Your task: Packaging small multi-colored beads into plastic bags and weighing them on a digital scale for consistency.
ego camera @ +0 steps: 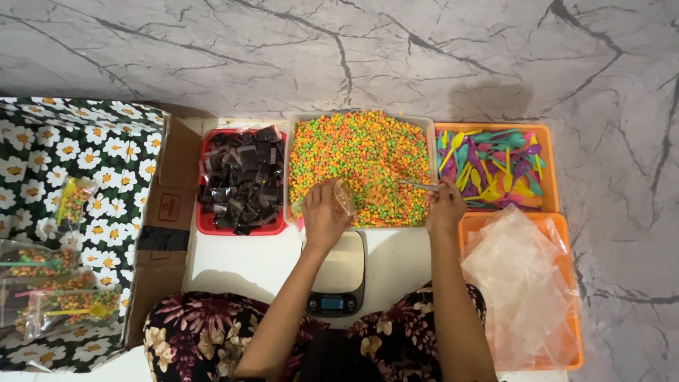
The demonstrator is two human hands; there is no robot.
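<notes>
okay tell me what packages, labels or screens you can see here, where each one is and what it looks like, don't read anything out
Scale screen: small blue-lit rectangle on the digital scale's front, bottom centre.
Black sachets: small, glossy, heaped in the red tray left of the sweets.
Clear bags: flat, empty, stacked in the orange tray at right.
Filled bags: clear, with colourful sweets and spoons, on the daisy-print cloth at left.
Box label: red-outlined square on the cardboard flap.

L hand (322, 212) raised, fingers curled in grip; R hand (444, 209) pinched shut, both forearms extended fwd.
</notes>
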